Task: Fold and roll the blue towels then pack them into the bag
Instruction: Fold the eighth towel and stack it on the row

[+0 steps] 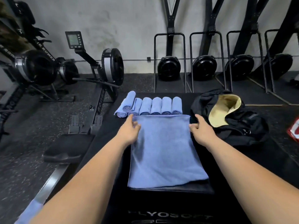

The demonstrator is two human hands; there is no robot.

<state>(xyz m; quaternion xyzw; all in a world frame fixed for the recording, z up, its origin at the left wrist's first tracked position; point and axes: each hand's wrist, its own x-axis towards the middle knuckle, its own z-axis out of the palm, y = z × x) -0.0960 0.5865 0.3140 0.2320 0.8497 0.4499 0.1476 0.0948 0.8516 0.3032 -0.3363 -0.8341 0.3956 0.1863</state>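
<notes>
A folded blue towel [165, 151] lies flat on the black padded box [161, 206] in front of me. My left hand [129, 130] rests on its far left edge with the fingers loosely curled on the cloth. My right hand [200, 128] sits at the far right edge, thumb on the towel. Behind the towel, several rolled blue towels [150, 106] lie side by side in a row. To the right is the black bag [229, 117], open, with a tan lining [224, 109] showing.
A rowing machine [97, 88] stands on the rubber floor at left, its seat [64, 149] close to the box. More rowers stand upright in racks [208, 65] along the back wall. A red and white object [294, 130] lies at the far right. Blue cloth [27, 212] shows bottom left.
</notes>
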